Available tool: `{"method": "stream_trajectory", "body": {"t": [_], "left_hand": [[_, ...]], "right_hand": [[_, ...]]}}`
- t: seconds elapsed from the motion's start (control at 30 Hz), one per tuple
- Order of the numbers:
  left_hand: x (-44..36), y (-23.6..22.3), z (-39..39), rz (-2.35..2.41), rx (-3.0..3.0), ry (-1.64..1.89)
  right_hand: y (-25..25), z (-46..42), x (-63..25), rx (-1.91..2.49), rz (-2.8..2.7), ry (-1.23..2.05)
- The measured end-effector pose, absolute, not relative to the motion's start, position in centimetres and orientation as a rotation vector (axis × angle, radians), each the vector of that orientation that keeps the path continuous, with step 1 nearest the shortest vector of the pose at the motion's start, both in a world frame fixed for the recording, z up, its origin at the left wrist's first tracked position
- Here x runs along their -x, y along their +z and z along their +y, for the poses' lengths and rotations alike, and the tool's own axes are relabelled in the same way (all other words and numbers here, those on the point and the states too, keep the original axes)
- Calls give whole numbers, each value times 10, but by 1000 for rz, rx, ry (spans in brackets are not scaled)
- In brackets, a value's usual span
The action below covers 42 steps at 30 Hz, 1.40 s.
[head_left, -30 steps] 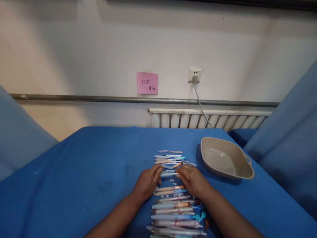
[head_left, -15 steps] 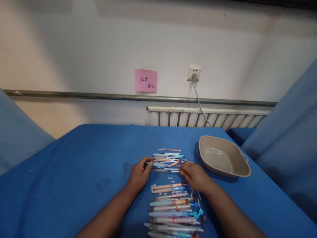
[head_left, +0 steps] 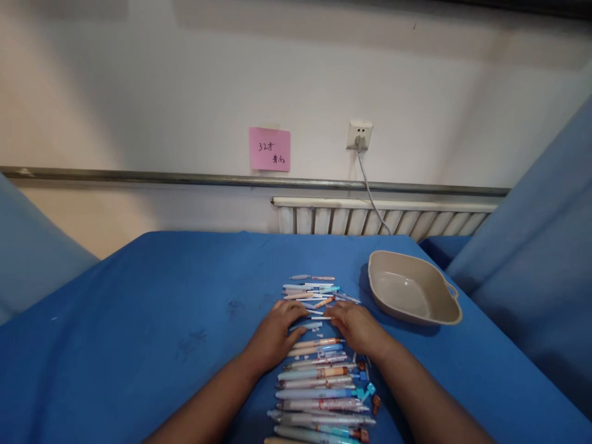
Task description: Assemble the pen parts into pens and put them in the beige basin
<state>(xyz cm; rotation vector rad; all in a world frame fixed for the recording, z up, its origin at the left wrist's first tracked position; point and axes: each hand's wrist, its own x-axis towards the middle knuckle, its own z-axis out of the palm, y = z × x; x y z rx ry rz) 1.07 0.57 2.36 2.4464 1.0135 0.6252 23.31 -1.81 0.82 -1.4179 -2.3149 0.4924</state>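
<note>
My left hand (head_left: 276, 333) is curled, with a light blue pen barrel (head_left: 313, 325) showing between its thumb and fingers. Opposite it, my right hand (head_left: 358, 324) pinches the end of a thin white pen refill (head_left: 320, 318). Just beyond both hands lies a loose pile of pen barrels, white refills and an orange pen part (head_left: 324, 303). On the near side, several pens (head_left: 317, 393) lie side by side in a column, pointing left to right. Small white bits are scattered between the pile and the column.
A beige basin (head_left: 409, 290) stands at the right on the blue cloth-covered table (head_left: 139, 345). Brown and blue pen toppers (head_left: 370, 391) lie right of the column. Behind are a radiator (head_left: 342, 219), a plugged-in cable (head_left: 367, 179) and a pink note (head_left: 269, 149).
My left hand has moved right and nearer, toward my right hand. The light blue barrel has come down from the pile with it. My right hand has shifted slightly left.
</note>
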Motion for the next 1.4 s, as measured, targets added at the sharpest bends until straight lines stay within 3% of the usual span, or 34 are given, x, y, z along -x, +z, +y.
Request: {"method": "stream_trajectory", "body": {"t": [0.2,0.37,0.57,0.77,0.97,1.4], "left_hand": [[-20,17,9,938,-2562,508],[-17,11,11,1050,-2564,591],[-9,22,13,1176,-2472,718],[-3,38,1,1004,-2433,330],[-6,44,-7,1001,-2503,153],[-19,35,-12,1140,-2250,422]], "right_hand": [[5,-15,-236,1377,-2290,529],[9,-13,-249,1614,-2227,382],[13,-16,-243,1541,-2209,359],[13,-24,-232,1339,-2318,651],[16,-29,-226,1291,-2352,637],[22,-29,-216,1266,-2449,469]]}}
